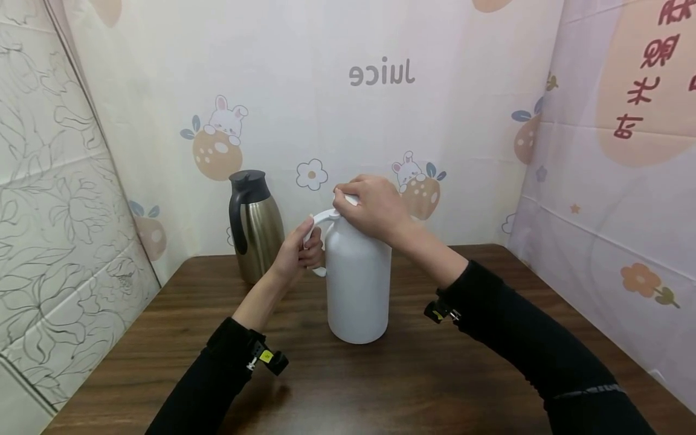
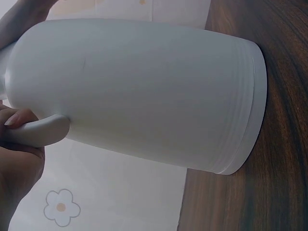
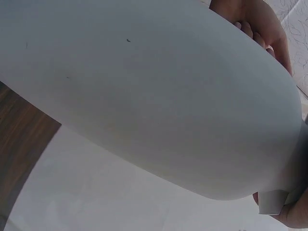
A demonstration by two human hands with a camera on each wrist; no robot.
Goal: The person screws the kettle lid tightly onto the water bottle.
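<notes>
A white thermos jug [image 1: 359, 284] stands upright on the wooden table, in the middle of the head view. My left hand [image 1: 301, 246] grips its curved handle [image 2: 41, 131], fingers wrapped round from the left side. Over the top, my right hand [image 1: 372, 205] holds the jug's lid [image 1: 351, 199], most of which the fingers and palm hide. In the right wrist view the smooth body of the jug fills most of the picture, with its spout [image 3: 273, 202] showing at the lower right beside the right hand.
Behind and to the left stands a gold metal thermos jug [image 1: 263, 238] with a black lid and handle. Printed cloth walls [image 1: 326, 121] close off the back and both sides of the brown wooden table [image 1: 353, 386].
</notes>
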